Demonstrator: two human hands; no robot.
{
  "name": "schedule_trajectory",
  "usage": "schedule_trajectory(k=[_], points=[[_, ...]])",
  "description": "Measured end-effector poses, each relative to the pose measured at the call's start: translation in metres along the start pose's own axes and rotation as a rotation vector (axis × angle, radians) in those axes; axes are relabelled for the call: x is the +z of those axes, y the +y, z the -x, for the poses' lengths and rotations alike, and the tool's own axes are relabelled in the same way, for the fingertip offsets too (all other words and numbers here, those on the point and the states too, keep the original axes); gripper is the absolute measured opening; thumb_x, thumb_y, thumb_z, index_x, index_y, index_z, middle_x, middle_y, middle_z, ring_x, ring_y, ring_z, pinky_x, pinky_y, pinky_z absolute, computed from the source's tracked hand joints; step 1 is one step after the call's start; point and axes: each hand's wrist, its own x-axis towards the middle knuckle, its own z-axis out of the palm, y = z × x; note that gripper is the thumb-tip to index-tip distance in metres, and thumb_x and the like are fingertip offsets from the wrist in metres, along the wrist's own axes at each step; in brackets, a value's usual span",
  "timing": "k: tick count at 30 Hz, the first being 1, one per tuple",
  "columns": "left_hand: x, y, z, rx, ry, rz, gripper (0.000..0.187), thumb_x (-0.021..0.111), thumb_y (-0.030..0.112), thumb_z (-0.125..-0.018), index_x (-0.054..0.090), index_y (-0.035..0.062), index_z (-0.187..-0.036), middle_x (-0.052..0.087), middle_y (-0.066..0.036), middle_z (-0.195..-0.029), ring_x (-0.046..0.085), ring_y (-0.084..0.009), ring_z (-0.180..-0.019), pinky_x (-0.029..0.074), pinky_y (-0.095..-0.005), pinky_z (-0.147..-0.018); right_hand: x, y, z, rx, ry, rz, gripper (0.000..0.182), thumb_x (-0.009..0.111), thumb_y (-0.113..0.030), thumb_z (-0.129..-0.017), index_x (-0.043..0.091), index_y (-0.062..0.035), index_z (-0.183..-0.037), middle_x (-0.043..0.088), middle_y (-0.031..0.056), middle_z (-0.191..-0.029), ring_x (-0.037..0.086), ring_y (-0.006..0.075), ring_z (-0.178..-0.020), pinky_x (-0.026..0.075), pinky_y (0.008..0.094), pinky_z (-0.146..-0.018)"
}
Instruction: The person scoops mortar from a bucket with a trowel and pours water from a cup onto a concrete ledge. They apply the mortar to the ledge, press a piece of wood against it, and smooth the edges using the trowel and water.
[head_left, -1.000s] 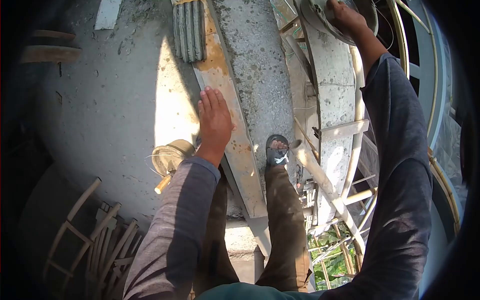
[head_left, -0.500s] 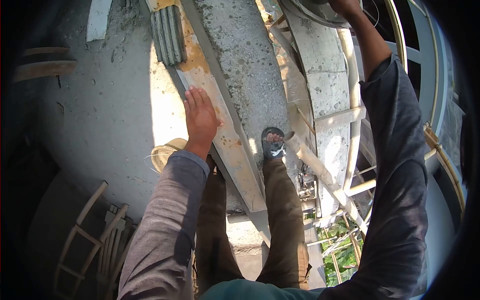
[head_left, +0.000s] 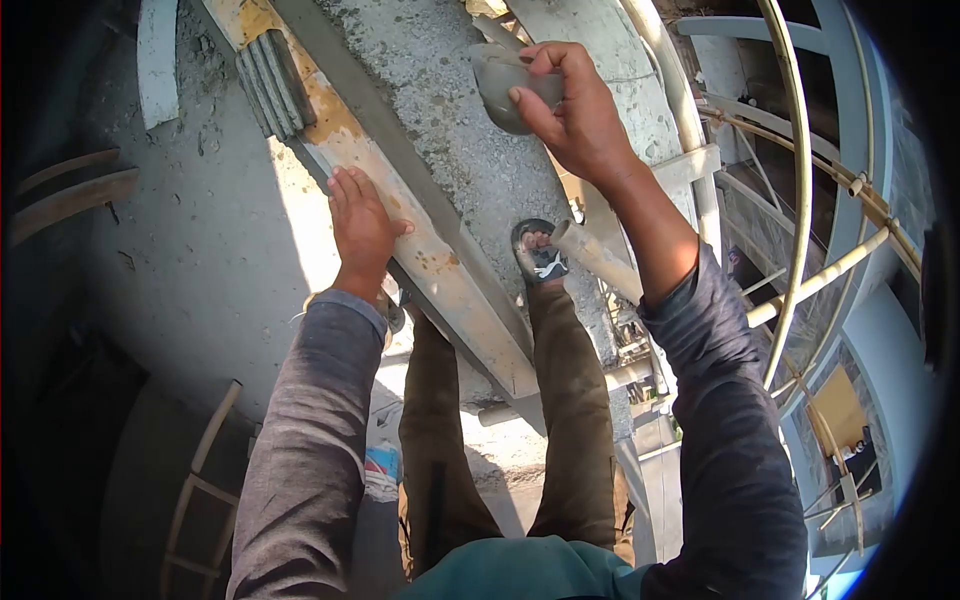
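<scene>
My left hand [head_left: 362, 225] lies with its fingers stretched out on a long wooden board [head_left: 400, 215] stained with orange and pale patches. Just beyond its fingertips, a grey ridged block [head_left: 272, 85] rests across the board. My right hand [head_left: 590, 120] is closed on the edge of a small round grey bowl [head_left: 508, 88], which looks coated with cement. It hangs above the rough concrete strip to the right of the board; what it contains, if anything, I cannot make out. Smooth wet-looking grey mortar [head_left: 385, 120] runs along the board's right edge.
My sandalled foot [head_left: 540, 248] stands on the rough concrete strip [head_left: 430, 80]. A bamboo pole [head_left: 595, 258] ends close to that foot. More bamboo scaffolding [head_left: 800, 300] crosses on the right, with a drop visible beyond. A grey plastered surface [head_left: 220, 260] spreads at left.
My right hand has come away from the bucket at the upper right, bringing the small bowl inward over the concrete strip. The left hand stays flat on the board as the view shifts.
</scene>
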Motion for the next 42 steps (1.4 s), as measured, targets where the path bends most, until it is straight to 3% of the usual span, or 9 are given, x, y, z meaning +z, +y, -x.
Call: schedule_trajectory(k=[7, 10, 14, 22, 27, 31, 36, 38, 42], points=[[0.003, -0.004, 0.001, 0.022, 0.042, 0.006, 0.122, 0.092, 0.041, -0.058, 0.025, -0.0108, -0.147, 0.025, -0.034, -0.152, 0.027, -0.0460, -0.143, 0.029, -0.0465, -0.117, 0.054, 0.022, 0.083, -0.009, -0.215, 0.143, 0.027, 0.063, -0.006, -0.084, 0.050, -0.0061, -0.107, 0.054, 0.0168, -0.104, 0.057, 0.0372, -0.097, 0.048, 0.0442, -0.081], [0.003, -0.004, 0.000, 0.040, 0.075, 0.028, 0.122, 0.093, 0.037, -0.057, 0.026, -0.0112, -0.146, 0.026, -0.036, -0.151, 0.028, -0.0490, -0.142, 0.031, -0.0477, -0.116, 0.084, 0.016, 0.098, 0.200, -0.540, 0.319, 0.027, 0.055, -0.001, -0.082, 0.053, -0.0057, -0.108, 0.055, 0.0194, -0.105, 0.058, 0.0404, -0.098, 0.049, 0.0455, -0.083], [0.001, -0.002, 0.000, 0.029, 0.061, 0.028, 0.121, 0.093, 0.037, -0.058, 0.026, -0.0114, -0.146, 0.026, -0.035, -0.151, 0.028, -0.0487, -0.142, 0.030, -0.0475, -0.116, 0.106, 0.009, 0.139, 0.162, -0.746, 0.380, 0.027, 0.056, -0.003, -0.082, 0.053, -0.0076, -0.109, 0.055, 0.0185, -0.106, 0.059, 0.0395, -0.096, 0.050, 0.0467, -0.084], [0.003, -0.003, -0.002, 0.050, 0.078, -0.011, 0.120, 0.092, 0.039, -0.059, 0.027, -0.0130, -0.145, 0.027, -0.036, -0.150, 0.028, -0.0485, -0.142, 0.030, -0.0475, -0.116, 0.085, 0.015, 0.241, 0.170, -0.767, 0.293, 0.023, 0.056, -0.008, -0.087, 0.054, -0.0079, -0.110, 0.055, 0.0183, -0.105, 0.061, 0.0373, -0.098, 0.052, 0.0447, -0.084], [0.007, -0.006, -0.001, 0.096, 0.103, -0.020, 0.120, 0.092, 0.040, -0.059, 0.027, -0.0139, -0.144, 0.028, -0.038, -0.148, 0.030, -0.0511, -0.140, 0.032, -0.0487, -0.115, 0.054, 0.009, 0.263, 0.402, -0.485, -0.046, 0.025, 0.065, -0.005, -0.085, 0.051, -0.0050, -0.105, 0.053, 0.0152, -0.103, 0.060, 0.0360, -0.098, 0.051, 0.0436, -0.082], [0.009, -0.008, 0.000, 0.122, 0.103, -0.010, 0.120, 0.093, 0.041, -0.058, 0.027, -0.0155, -0.143, 0.029, -0.042, -0.145, 0.030, -0.0537, -0.138, 0.032, -0.0498, -0.115, 0.049, 0.019, 0.250, 0.268, -0.324, -0.005, 0.027, 0.066, -0.001, -0.078, 0.051, -0.0051, -0.100, 0.053, 0.0140, -0.100, 0.058, 0.0369, -0.093, 0.050, 0.0429, -0.079], [0.009, -0.008, -0.004, 0.098, 0.090, -0.048, 0.124, 0.092, 0.045, -0.058, 0.027, -0.0147, -0.144, 0.028, -0.038, -0.149, 0.029, -0.0492, -0.141, 0.029, -0.0467, -0.117, 0.071, 0.007, 0.222, 0.223, -0.418, 0.322, 0.021, 0.060, -0.007, -0.085, 0.054, -0.0073, -0.105, 0.056, 0.0155, -0.100, 0.061, 0.0363, -0.090, 0.053, 0.0448, -0.078], [0.010, -0.009, -0.004, 0.106, 0.093, -0.044, 0.124, 0.092, 0.045, -0.058, 0.027, -0.0150, -0.144, 0.028, -0.038, -0.149, 0.029, -0.0495, -0.141, 0.030, -0.0468, -0.117, 0.083, 0.003, 0.221, 0.204, -0.668, 0.581, 0.018, 0.053, -0.014, -0.090, 0.054, -0.0110, -0.108, 0.057, 0.0152, -0.103, 0.063, 0.0360, -0.092, 0.054, 0.0472, -0.078], [0.010, -0.009, -0.004, 0.117, 0.110, -0.025, 0.124, 0.092, 0.044, -0.057, 0.027, -0.0157, -0.143, 0.030, -0.039, -0.147, 0.030, -0.0503, -0.140, 0.030, -0.0475, -0.116, 0.090, -0.005, 0.234, 0.184, -0.786, 0.438, 0.018, 0.050, -0.016, -0.092, 0.054, -0.0126, -0.109, 0.057, 0.0145, -0.104, 0.064, 0.0354, -0.094, 0.055, 0.0495, -0.078]])
